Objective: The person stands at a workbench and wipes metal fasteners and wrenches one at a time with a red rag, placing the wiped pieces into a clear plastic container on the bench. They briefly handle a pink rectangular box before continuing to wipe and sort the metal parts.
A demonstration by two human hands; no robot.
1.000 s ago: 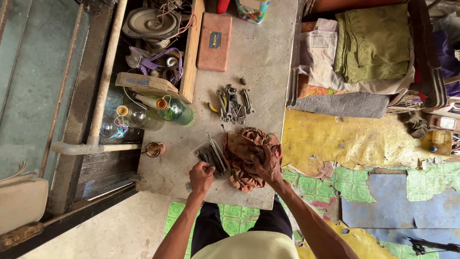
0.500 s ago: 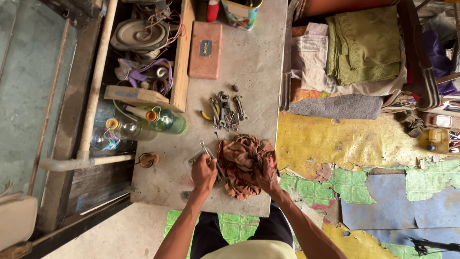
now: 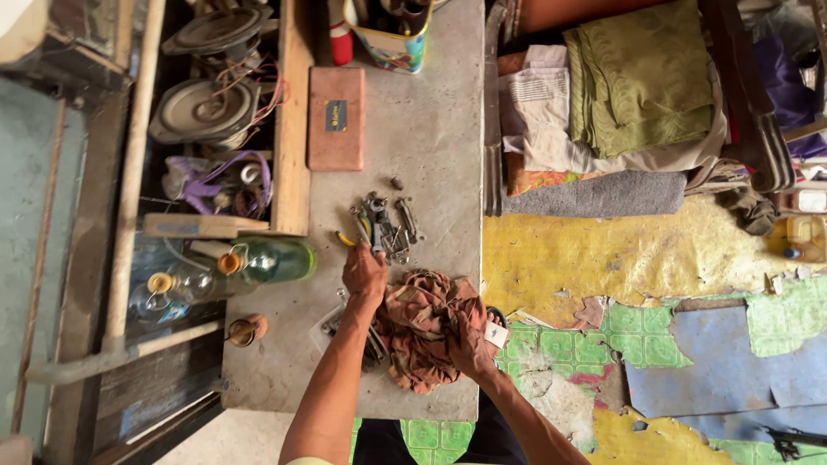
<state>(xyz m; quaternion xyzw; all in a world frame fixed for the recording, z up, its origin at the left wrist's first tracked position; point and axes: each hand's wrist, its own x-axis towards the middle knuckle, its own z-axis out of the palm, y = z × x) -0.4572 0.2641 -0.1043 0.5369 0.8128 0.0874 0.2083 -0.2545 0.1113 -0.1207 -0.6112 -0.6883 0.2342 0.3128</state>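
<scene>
Since 0.5 s ago my left hand (image 3: 365, 274) has reached forward to the pile of small metal tools (image 3: 383, 226) mid-table (image 3: 431, 129); its fingers curl, grip unclear. These look heavy, stiff, best pinched by the shanks. My right hand (image 3: 469, 344) clenches the soft, light rust-coloured rag (image 3: 422, 331).

Rust-brown rag (image 3: 428, 331): crumpled, bunched in loose folds, lying on grey concrete bench top near its front edge; I see my right hand (image 3: 469, 344) pressed on its right side. Heap of small metal tools and parts (image 3: 383, 226): dull grey, spanners and bolts jumbled together, one yellow-handled piece at left edge, lying mid-bench just beyond rag; my left hand (image 3: 365, 274) sits at heap's near edge. More grey metal pieces (image 3: 338, 320) lie just left of rag, partly hidden under my forearm.
</scene>
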